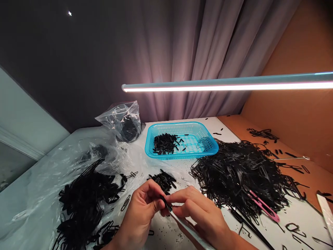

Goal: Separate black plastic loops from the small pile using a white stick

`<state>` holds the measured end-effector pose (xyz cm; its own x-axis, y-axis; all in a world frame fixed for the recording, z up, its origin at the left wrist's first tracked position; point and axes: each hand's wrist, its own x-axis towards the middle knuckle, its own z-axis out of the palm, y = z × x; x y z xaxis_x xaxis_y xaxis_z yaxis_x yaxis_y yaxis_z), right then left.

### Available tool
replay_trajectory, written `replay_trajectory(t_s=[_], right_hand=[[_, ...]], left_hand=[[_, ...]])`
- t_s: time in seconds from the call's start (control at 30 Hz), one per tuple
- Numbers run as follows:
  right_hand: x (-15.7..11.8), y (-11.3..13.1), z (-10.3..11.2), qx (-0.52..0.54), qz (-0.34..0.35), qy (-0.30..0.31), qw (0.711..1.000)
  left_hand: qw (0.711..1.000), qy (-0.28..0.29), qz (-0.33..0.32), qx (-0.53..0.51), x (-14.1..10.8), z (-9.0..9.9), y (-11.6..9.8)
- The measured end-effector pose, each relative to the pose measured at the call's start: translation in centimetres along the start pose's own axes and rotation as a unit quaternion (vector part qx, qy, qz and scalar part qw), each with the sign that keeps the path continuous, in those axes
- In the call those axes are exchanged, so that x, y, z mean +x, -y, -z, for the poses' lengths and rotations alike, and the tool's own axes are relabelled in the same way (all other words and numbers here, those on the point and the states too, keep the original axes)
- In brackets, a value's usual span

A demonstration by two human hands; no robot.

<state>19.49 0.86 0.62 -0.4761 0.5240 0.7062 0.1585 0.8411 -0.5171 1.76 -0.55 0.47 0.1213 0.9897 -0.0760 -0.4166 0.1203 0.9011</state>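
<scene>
My left hand pinches a small black piece between thumb and fingertips. My right hand is closed around a long, flat white strip, whose dark tip meets the black piece. The right index fingertip also touches that piece; its exact kind is too small to tell. Just beyond the fingers lies a little heap of slim black pieces. Farther back, a blue plastic basket holds more such pieces, mostly on its left side.
A big pile of thin black looped parts spreads on the right, with pink-handled tweezers on it. Black parts lie on clear plastic at left. Behind them stands a clear bag. A lit tube lamp hangs across.
</scene>
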Motion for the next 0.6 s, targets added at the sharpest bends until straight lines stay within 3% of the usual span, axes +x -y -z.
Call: replay_trajectory(t_s=[0.17, 0.27, 0.37, 0.47, 0.53, 0.6], right_hand=[[-0.2, 0.64, -0.56, -0.104, 0.075, 0.008, 0.992], [-0.51, 0.69, -0.76, -0.141, 0.083, 0.012, 0.986], [-0.58, 0.3, -0.59, -0.124, 0.043, -0.039, 0.991], [-0.44, -0.04, -0.34, -0.02, -0.067, -0.093, 0.993], [-0.35, -0.07, -0.26, 0.059, -0.141, -0.09, 0.984], [-0.33, -0.08, -0.28, 0.11, -0.163, -0.068, 0.978]], left_hand=[[1.0, -0.01, 0.011, 0.008, -0.25, -0.17, 0.08], [1.0, -0.008, 0.025, 0.0, -0.32, -0.37, 0.22], [0.999, 0.01, 0.034, -0.018, -0.32, -0.38, 0.44], [0.999, 0.018, 0.033, -0.026, -0.34, -0.31, 0.44], [0.999, 0.015, 0.028, -0.023, -0.33, -0.27, 0.3], [1.0, 0.008, 0.017, -0.014, -0.28, -0.21, 0.17]])
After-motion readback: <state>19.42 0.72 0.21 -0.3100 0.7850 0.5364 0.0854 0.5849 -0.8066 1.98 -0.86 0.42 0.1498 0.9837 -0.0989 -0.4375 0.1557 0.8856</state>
